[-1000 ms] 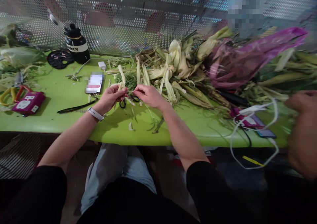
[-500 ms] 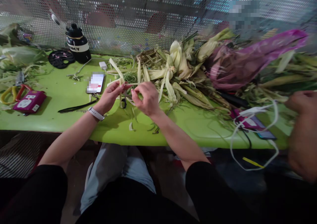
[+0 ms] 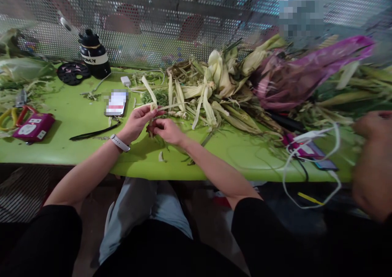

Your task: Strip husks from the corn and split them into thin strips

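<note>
Since the last frame your right hand (image 3: pixel 168 132) has dropped in and left, from out beside the left hand to just under its fingertips; your left hand (image 3: pixel 139 123) is about where it was. Left fingers: narrow, thumb and index pinched on the pale husk strips (image 3: pixel 149 90) where they cross, one end standing up above the grip, another reaching out right over the right hand. Right fingers: bunched close together at the lower tail of the strips; can't tell if they actually grip it. So the strips are up at your fingertips, over the middle of the green tabletop (image 3: pixel 92 150). Right behind them: shredded green bits (image 3: pixel 159 96), then the big husk pile (image 3: pixel 226 85) running right to the pink plastic bag (image 3: pixel 284 81). Left of your left hand: phone (image 3: pixel 120 99) with a black strap (image 3: pixel 94 132) in front, magenta box (image 3: pixel 33 128) further left, dark bottle (image 3: pixel 94 62) at the back. Far right: another person's hand (image 3: pixel 373 123), near the white cable (image 3: pixel 337 142).
</note>
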`<state>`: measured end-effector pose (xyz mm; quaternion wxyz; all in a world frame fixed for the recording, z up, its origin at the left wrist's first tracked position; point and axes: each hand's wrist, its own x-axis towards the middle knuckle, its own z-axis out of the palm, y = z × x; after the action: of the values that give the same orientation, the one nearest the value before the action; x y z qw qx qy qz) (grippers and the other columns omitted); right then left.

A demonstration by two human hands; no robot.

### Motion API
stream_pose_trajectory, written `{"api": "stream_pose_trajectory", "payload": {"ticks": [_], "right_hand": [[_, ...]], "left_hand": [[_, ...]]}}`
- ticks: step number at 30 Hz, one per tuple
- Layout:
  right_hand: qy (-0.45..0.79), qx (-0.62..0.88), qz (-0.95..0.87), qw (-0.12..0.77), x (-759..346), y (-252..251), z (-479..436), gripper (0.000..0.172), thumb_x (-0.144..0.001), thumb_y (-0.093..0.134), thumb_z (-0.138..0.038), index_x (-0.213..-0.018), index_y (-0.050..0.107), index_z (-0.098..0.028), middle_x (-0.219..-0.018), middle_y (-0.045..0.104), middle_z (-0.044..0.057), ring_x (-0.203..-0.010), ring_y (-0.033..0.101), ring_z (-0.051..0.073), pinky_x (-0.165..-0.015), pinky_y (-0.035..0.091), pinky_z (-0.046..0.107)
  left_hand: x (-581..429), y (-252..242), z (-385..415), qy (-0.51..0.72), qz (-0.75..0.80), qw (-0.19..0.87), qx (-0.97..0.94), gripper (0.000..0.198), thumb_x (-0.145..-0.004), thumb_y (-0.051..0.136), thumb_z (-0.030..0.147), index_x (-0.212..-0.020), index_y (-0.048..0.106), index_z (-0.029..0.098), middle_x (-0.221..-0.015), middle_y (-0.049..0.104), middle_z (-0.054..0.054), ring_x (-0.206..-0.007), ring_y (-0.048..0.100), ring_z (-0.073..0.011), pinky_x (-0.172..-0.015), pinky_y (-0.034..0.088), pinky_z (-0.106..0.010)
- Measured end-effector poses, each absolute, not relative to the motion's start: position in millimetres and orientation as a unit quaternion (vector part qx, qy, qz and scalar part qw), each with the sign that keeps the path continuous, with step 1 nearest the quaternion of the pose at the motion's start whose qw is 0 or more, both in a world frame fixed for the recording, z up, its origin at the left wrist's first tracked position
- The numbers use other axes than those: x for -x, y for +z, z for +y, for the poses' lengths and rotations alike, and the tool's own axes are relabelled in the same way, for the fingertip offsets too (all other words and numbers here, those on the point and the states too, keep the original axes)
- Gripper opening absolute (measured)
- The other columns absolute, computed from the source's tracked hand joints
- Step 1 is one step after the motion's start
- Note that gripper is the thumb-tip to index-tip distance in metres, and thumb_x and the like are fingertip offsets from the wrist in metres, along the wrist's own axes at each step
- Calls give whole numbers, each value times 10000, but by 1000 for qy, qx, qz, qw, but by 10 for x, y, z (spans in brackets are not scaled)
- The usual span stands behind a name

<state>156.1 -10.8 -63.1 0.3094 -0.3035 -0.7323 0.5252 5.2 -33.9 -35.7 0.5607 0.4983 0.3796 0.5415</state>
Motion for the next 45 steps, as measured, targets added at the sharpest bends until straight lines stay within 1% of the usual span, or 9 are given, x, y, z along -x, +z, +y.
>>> {"api": "stream_pose_trajectory", "payload": {"ticks": [6, 16, 20, 24, 28, 31, 34, 40, 45], "right_hand": [[607, 281, -695, 263, -1598, -522, -101, 314, -783, 801, -437, -756, 663, -157, -680, 683, 12, -644, 623, 127, -711, 539, 304], [623, 237, -727, 166, -1793, -356, -34, 373, -791, 784, -510, -765, 678, -154, -698, 686, 1, -657, 608, 108, -694, 500, 267], [629, 226, -731, 134, -1810, -343, -47, 359, -791, 790, -492, -781, 693, -147, -702, 688, 5, -662, 604, 103, -703, 487, 261], [618, 291, -694, 225, -1800, -360, -10, 346, -795, 778, -496, -806, 704, -158, -733, 691, 17, -653, 593, 107, -649, 466, 252], [630, 366, -595, 338, -1744, -444, 48, 561, -885, 544, -703, -665, 622, -193, -525, 539, -14, -473, 452, 97, -483, 341, 253], [609, 361, -590, 389, -1691, -499, 34, 586, -881, 531, -722, -605, 560, -206, -475, 468, -31, -445, 406, 93, -471, 307, 250], [550, 354, -630, 420, -1675, -495, -17, 540, -908, 535, -640, -591, 562, -203, -492, 495, -28, -462, 424, 90, -485, 328, 244], [503, 387, -645, 426, -1695, -460, -70, 460, -954, 487, -457, -583, 577, -200, -462, 487, -32, -458, 429, 89, -511, 362, 243], [554, 347, -619, 436, -1767, -446, 35, 461, -928, 522, -536, -627, 611, -198, -549, 561, -2, -501, 492, 107, -540, 405, 265]], "left_hand": [[10, -434, -272, 544, 374, 550, -512, 314, -808, 804, 409, -962, 741, 143, -986, 786, -108, -987, 723, -183, -863, 544, -282], [85, -315, -219, 582, 392, 524, -483, 300, -800, 812, 408, -878, 731, 130, -915, 774, -78, -1049, 730, -196, -995, 522, -330], [118, -309, -223, 585, 380, 534, -479, 320, -792, 817, 421, -922, 726, 143, -894, 765, -59, -977, 739, -180, -937, 564, -315], [140, -308, -234, 576, 382, 565, -450, 333, -820, 789, 410, -1024, 692, 164, -872, 747, -43, -794, 725, -149, -702, 590, -268], [88, -304, -267, 546, 383, 588, -458, 310, -798, 811, 334, -1003, 674, 146, -778, 704, -18, -598, 634, -79, -495, 457, -176], [34, -310, -299, 524, 399, 570, -492, 297, -778, 837, 329, -894, 656, 123, -709, 686, -13, -513, 562, -44, -468, 409, -162], [13, -310, -317, 512, 415, 552, -510, 337, -774, 838, 384, -801, 638, 113, -679, 686, -24, -491, 548, -38, -465, 408, -162], [63, -297, -269, 532, 416, 546, -496, 333, -743, 861, 363, -791, 642, 117, -680, 695, -21, -510, 551, -33, -477, 401, -148], [128, -307, -230, 517, 421, 517, -537, 294, -788, 821, 365, -795, 637, 136, -656, 679, -19, -490, 507, -44, -467, 383, -178]]}}
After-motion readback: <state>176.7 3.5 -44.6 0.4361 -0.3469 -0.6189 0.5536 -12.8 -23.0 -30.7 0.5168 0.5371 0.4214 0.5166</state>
